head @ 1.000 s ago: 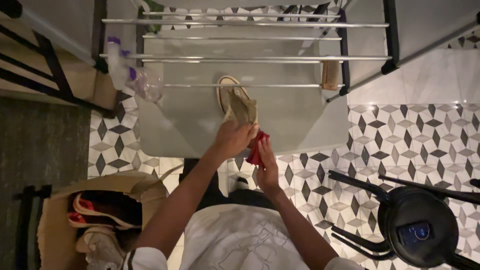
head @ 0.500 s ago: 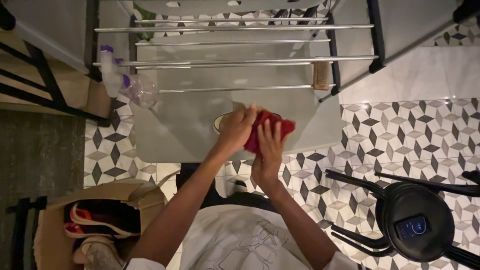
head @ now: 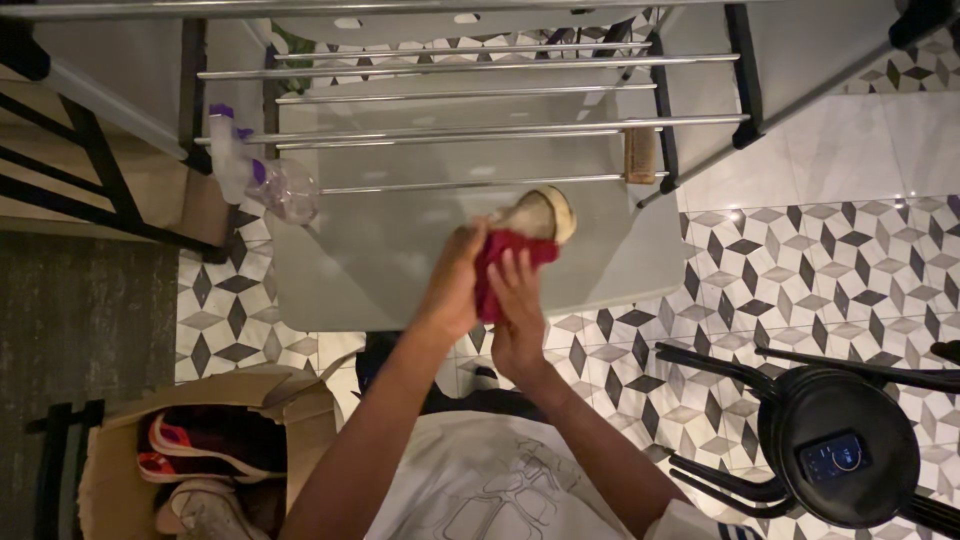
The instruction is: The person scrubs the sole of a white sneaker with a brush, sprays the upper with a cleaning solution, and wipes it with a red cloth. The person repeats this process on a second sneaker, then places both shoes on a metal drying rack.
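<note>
A worn tan canvas shoe (head: 540,212) with a pale rubber toe is held up above a grey table (head: 380,250), toe pointing up and to the right. My left hand (head: 455,285) grips the shoe from the left side. My right hand (head: 515,300) presses a red cloth (head: 505,255) against the shoe's lower part, fingers spread over the cloth. Most of the shoe's body is hidden behind the cloth and my hands.
A clear spray bottle with a purple top (head: 262,170) lies at the table's left edge. Metal drying-rack bars (head: 470,130) cross above the table, with a brush (head: 640,155) beyond. A cardboard box of shoes (head: 200,450) sits lower left; a black stool (head: 840,440) lower right.
The shoe has been turned from toe-up at the left to toe pointing right, and the red cloth has moved from under the shoe to over its side.
</note>
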